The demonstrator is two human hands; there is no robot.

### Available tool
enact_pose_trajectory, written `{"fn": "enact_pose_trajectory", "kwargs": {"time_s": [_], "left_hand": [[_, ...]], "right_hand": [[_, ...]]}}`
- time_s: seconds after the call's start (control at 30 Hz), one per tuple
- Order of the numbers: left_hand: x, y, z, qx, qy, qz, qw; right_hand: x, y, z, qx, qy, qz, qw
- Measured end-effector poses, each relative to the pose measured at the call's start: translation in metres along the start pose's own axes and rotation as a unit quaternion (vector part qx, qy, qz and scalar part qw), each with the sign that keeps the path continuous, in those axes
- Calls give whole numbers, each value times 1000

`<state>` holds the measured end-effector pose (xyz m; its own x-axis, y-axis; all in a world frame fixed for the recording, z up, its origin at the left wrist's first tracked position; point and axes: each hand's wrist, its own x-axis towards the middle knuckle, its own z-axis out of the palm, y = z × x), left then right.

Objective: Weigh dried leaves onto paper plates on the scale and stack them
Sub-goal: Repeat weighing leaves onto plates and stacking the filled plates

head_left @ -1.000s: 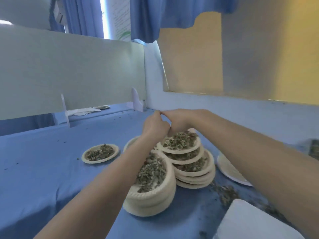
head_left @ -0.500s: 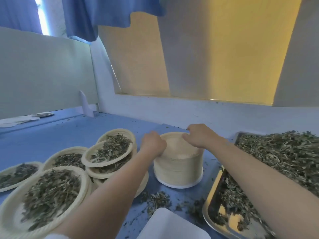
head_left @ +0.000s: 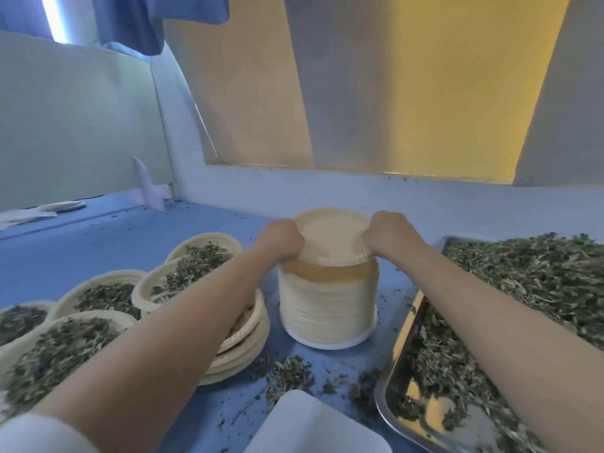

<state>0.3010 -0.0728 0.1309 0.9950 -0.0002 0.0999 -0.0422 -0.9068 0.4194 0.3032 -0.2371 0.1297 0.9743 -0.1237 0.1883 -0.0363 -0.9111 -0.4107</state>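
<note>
A tall stack of empty paper plates [head_left: 327, 308] stands mid-table. Its top paper plate [head_left: 330, 235] is tilted up off the stack. My left hand [head_left: 283, 238] grips that plate's left rim and my right hand [head_left: 389, 235] grips its right rim. To the left lie several filled plates of dried leaves [head_left: 192, 266], some stacked. A metal tray [head_left: 397, 364] heaped with dried leaves [head_left: 529, 276] sits on the right. The white scale [head_left: 313, 426] shows at the bottom edge.
Loose leaf bits [head_left: 287, 374] lie scattered on the blue table [head_left: 65, 253] between the stacks and the scale. A white divider panel [head_left: 75, 125] runs along the back left, with a few plates [head_left: 62, 206] beyond it.
My view swung right from the filled stacks to the empty stack. Both hands left the filled plate, reached the empty stack and lifted its top plate by the rims.
</note>
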Motion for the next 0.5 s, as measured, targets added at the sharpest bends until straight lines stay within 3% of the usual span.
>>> {"fn": "enact_pose_trajectory", "kwargs": {"time_s": [0.27,0.5], "left_hand": [[-83,-5,-45,-86,67,40,993],[-171,-56,2,-149,3,-23,989]], "right_hand": [[-81,-3,-44,42,12,-55,998],[-179,7,-2,5,-72,-46,996]]}}
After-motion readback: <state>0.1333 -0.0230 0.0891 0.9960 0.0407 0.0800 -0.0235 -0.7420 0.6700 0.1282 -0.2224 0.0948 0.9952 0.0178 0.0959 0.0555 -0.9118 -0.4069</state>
